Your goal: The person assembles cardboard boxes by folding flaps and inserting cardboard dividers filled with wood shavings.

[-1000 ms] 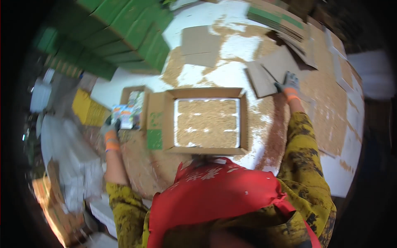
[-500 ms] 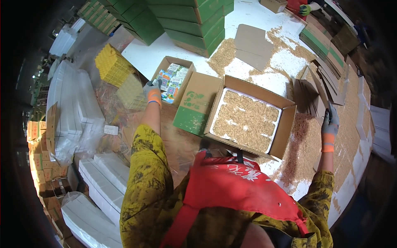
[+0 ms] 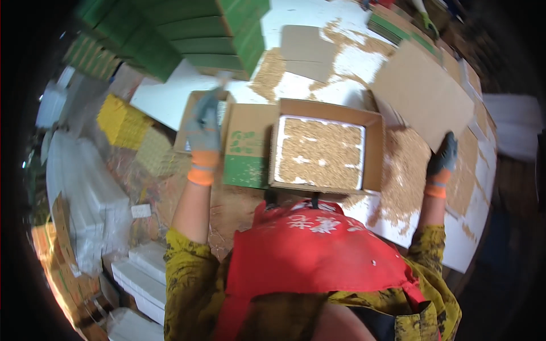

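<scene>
Right hand [image 3: 442, 159], 3 o'clock of box [image 3: 374, 135], grips sheet [image 3: 424, 85] by 1 corner; may flop, scattering chaff [image 3: 405, 170]. Left hand [image 3: 203, 122], 9 o'clock, blurred: can't tell hold.

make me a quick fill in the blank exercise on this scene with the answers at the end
1. The right hand holds a flat brown sheet made of ____.
2. The person's apron is coloured ____.
3. In the picture, the yellow stack is to the ____ of the wide open carton.
4. The stacked boxes at the top left have ____ sides.

Missing words: cardboard; red; left; green
</scene>
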Available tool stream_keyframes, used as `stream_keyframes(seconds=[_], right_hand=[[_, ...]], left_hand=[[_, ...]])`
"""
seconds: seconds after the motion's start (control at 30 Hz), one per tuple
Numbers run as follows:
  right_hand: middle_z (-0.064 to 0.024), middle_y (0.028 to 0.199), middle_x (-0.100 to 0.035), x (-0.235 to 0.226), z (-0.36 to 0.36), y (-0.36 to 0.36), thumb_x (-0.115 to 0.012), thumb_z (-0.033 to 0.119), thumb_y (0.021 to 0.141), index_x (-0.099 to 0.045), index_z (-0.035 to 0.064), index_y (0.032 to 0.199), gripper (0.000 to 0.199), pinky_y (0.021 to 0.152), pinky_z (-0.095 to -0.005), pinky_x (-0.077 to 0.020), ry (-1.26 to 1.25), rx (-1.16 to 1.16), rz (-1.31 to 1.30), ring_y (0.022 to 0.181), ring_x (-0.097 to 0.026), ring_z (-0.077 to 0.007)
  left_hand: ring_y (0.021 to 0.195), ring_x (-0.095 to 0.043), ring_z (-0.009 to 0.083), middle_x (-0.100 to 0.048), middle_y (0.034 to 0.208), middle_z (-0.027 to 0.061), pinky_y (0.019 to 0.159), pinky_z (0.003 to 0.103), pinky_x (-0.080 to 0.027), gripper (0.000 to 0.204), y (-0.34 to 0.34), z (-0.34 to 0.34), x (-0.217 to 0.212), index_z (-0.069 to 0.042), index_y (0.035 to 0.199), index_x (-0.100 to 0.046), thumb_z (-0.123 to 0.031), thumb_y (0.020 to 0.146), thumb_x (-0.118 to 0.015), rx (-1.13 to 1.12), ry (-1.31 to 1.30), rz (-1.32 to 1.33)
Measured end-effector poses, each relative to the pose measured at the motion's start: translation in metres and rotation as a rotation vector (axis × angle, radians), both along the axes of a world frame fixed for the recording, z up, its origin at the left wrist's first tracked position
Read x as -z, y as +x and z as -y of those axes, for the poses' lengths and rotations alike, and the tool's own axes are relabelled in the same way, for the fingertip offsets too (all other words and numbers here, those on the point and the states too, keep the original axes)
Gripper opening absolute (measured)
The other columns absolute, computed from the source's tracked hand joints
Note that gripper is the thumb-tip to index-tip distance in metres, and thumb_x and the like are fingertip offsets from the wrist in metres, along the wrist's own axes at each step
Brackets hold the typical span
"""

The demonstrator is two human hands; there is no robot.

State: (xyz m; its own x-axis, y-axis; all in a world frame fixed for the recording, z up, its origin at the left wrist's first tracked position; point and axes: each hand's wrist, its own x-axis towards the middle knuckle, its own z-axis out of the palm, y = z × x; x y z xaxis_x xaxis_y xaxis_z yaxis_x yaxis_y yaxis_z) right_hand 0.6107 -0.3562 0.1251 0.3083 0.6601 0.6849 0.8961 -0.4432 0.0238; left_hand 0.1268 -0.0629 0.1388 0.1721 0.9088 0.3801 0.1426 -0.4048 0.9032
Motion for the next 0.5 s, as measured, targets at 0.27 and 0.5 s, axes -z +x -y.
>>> stream_keyframes(seconds=[0.27, 0.5], right_hand=[[-0.0122, 0.115, -0.061, -0.055, -0.049, -0.160, -0.061, 0.015, 0.094, -0.041, -0.0018, 0.140, 0.053, 0.092, -0.0323, -0.0473, 0.668, -0.333, -1.213, 0.104, -0.057, -0.0185], [-0.0182, 0.098, -0.060, -0.058, -0.038, -0.196, -0.067, 0.028, 0.085, -0.055, 0.0090, 0.111, 0.035, 0.075, -0.0455, -0.0511, -0.601, -0.204, -0.543, 0.088, -0.064, -0.0362]], left_hand=[[0.137, -0.035, 0.0264, -0.035, 0.150, 0.0118, 0.116, 0.041, -0.025, 0.064, 0.047, 0.076, -0.006, -0.007, 0.146, -0.035, -0.007, 0.085, -0.056, 0.398, 0.149, -0.422], [0.136, -0.037, 0.0296, -0.034, 0.149, 0.0209, 0.112, 0.037, -0.029, 0.066, 0.060, 0.085, 0.030, 0.005, 0.147, -0.026, -0.021, 0.095, -0.058, 0.157, -0.109, -0.258]])
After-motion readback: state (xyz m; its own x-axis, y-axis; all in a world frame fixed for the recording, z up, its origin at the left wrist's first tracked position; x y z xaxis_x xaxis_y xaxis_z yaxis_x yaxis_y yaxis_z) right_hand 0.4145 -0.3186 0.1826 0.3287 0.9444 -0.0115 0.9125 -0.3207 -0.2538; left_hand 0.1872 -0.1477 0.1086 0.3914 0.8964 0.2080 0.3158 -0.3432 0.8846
